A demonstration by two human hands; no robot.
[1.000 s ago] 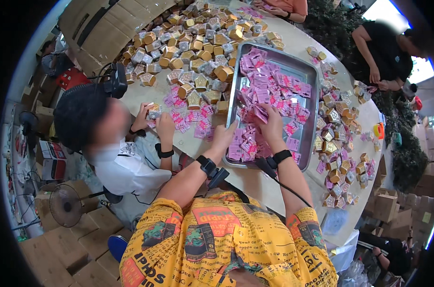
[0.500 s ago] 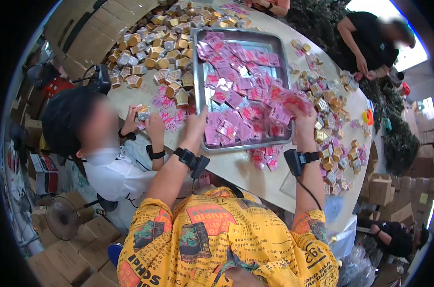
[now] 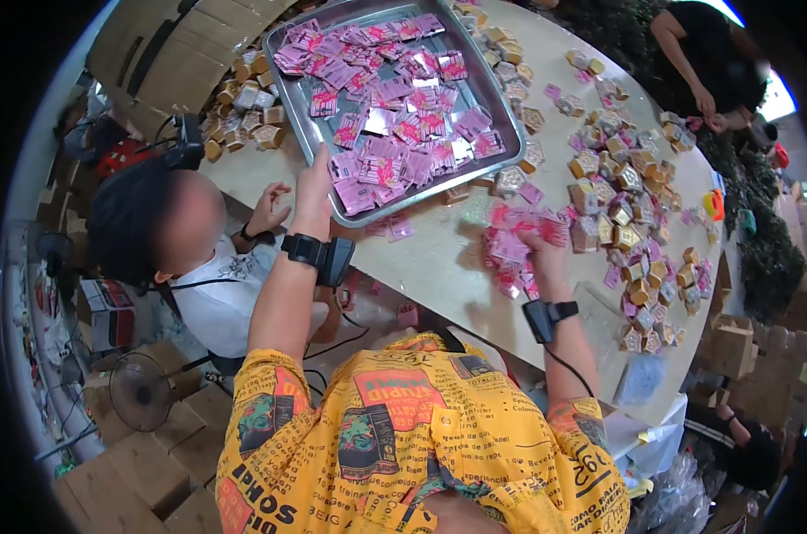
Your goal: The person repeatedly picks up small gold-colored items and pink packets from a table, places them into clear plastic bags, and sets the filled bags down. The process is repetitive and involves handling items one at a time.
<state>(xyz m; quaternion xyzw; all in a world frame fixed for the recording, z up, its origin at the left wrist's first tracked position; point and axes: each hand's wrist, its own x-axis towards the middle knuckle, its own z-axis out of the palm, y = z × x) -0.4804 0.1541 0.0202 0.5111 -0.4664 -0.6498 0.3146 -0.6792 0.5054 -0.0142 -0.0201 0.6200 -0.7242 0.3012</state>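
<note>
A metal tray [image 3: 479, 87] spread with small pink printed packets [image 3: 381, 165] sits over the far left of the table. My left hand [image 3: 314, 189] grips its near-left corner, thumb over the rim. To the right of the tray, low over the table, my right hand [image 3: 546, 252] is closed around a bunch of pink packets [image 3: 508, 249]. Its fingertips are partly hidden by the bunch, and I cannot tell whether the packets touch the tabletop. Dark devices are strapped to both my wrists.
Gold and silver pentagonal boxes [image 3: 630, 178] lie heaped right of my right hand, with more [image 3: 243, 102] behind the tray's left. A person in white [image 3: 221, 294] sits close on my left. Across the table [image 3: 439, 258] stands a person in black [image 3: 702, 62]. A fan [image 3: 141, 392] stands lower left.
The tray has shifted left and away from me, turning slightly, with my left hand on it. My right hand has left the tray and come nearer me, carrying pink packets.
</note>
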